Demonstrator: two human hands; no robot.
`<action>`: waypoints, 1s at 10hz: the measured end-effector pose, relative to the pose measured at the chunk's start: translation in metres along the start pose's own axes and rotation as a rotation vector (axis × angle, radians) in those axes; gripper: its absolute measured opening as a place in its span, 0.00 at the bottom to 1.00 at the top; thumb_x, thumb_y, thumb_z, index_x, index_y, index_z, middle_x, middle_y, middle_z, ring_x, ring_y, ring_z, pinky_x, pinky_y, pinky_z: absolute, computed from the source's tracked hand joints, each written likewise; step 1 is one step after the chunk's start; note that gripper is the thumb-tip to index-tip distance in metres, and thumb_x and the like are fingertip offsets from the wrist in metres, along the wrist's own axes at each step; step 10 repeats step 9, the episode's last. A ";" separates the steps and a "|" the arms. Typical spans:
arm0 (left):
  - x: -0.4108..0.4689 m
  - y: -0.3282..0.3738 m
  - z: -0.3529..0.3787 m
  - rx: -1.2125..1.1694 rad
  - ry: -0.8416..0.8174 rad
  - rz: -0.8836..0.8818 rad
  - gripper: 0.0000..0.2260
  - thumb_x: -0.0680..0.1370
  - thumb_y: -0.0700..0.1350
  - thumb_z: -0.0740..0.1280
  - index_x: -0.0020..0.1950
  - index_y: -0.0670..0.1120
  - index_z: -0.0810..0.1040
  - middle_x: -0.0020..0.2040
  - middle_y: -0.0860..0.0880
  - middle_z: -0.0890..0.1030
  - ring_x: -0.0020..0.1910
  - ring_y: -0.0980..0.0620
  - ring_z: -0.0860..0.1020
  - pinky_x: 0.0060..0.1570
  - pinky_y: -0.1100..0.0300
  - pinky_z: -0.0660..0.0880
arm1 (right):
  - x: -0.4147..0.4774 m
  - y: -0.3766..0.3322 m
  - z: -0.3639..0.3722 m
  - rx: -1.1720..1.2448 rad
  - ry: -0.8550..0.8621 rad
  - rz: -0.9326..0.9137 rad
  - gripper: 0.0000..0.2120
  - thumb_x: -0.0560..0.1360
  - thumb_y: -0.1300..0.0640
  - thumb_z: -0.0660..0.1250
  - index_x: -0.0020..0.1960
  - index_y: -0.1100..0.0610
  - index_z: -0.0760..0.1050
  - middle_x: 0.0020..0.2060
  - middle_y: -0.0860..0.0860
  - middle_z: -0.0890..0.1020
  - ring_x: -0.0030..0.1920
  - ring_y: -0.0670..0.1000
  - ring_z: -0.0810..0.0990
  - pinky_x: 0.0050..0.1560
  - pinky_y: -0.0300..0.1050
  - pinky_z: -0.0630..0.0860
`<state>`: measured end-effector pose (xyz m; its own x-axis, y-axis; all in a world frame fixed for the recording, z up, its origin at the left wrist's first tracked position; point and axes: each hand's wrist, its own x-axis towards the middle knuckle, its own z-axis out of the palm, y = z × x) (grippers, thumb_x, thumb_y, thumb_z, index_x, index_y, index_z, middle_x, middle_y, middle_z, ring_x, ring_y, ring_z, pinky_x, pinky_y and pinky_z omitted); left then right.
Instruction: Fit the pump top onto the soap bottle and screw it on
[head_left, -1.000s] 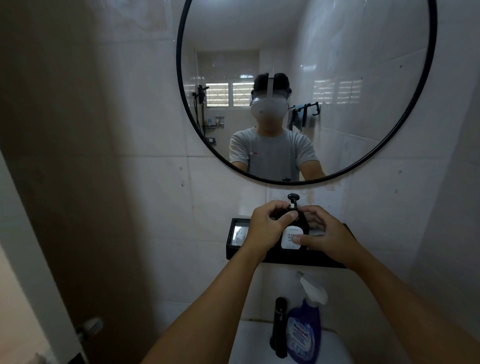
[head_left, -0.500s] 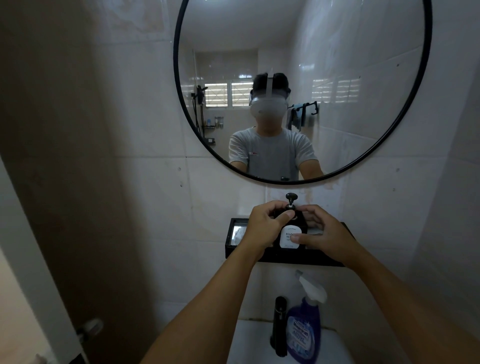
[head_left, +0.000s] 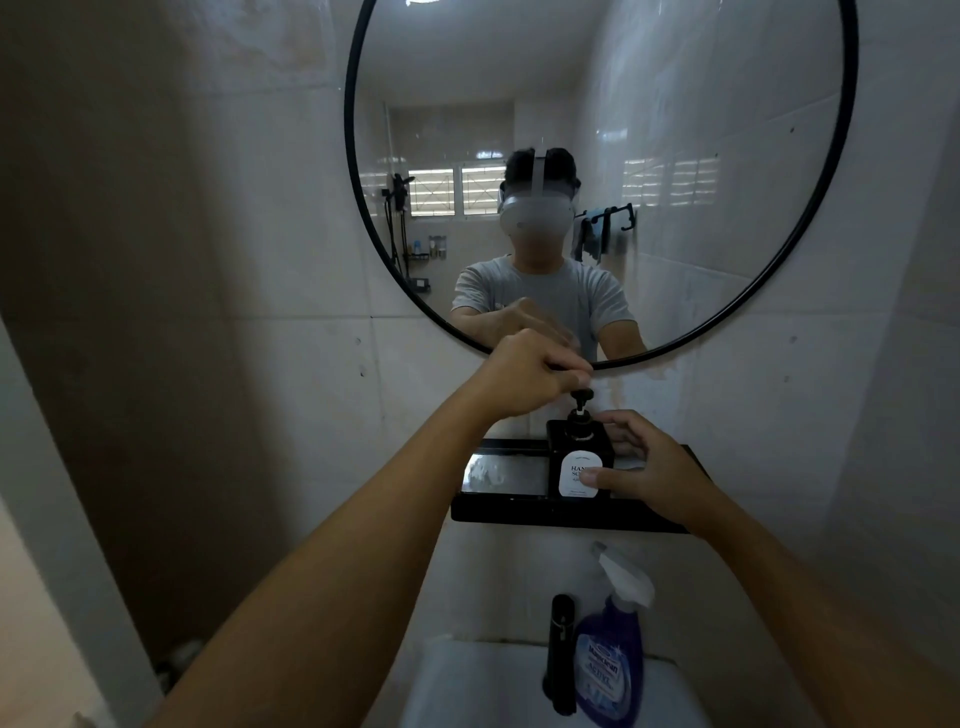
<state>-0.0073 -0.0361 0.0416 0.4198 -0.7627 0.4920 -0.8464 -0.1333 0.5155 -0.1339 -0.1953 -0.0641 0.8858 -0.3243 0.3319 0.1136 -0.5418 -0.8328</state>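
A black square soap bottle (head_left: 569, 441) with a white label stands on a black wall shelf (head_left: 509, 514). Its black pump top (head_left: 581, 401) sits upright in the bottle's neck. My right hand (head_left: 644, 467) grips the bottle from the right, thumb pressed on the label and fingers around the far side. My left hand (head_left: 524, 376) is curled into a loose fist just above and left of the pump head, fingertips close over it. I see nothing held in it.
A round black-rimmed mirror (head_left: 358, 218) hangs right above the shelf and reflects me. Below the shelf, a black tap (head_left: 561, 654) and a blue spray bottle (head_left: 608, 665) stand at the back of a white basin (head_left: 467, 686). Tiled walls close in on both sides.
My left hand has left the bottle's neck and risen to above the pump head. The right hand keeps its grip on the bottle. The view has tilted down slightly.
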 end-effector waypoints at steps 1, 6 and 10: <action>0.011 0.009 0.001 0.098 -0.158 -0.045 0.07 0.75 0.43 0.73 0.51 0.44 0.88 0.43 0.49 0.87 0.33 0.64 0.79 0.36 0.75 0.73 | 0.000 0.000 0.000 -0.002 0.003 0.013 0.33 0.65 0.53 0.81 0.67 0.48 0.72 0.62 0.46 0.80 0.63 0.47 0.79 0.60 0.57 0.81; 0.016 0.027 0.002 0.075 -0.177 -0.205 0.05 0.74 0.39 0.73 0.47 0.38 0.87 0.42 0.43 0.88 0.38 0.52 0.85 0.34 0.70 0.77 | 0.001 0.001 0.001 0.013 0.008 -0.003 0.31 0.66 0.55 0.81 0.65 0.45 0.71 0.58 0.41 0.79 0.61 0.44 0.79 0.60 0.49 0.80; -0.051 0.029 -0.006 -0.020 0.328 -0.083 0.19 0.77 0.55 0.70 0.65 0.50 0.81 0.52 0.53 0.83 0.48 0.59 0.79 0.48 0.67 0.75 | -0.003 -0.003 0.002 0.044 0.063 -0.051 0.38 0.68 0.50 0.78 0.73 0.48 0.64 0.68 0.45 0.74 0.68 0.46 0.72 0.59 0.35 0.73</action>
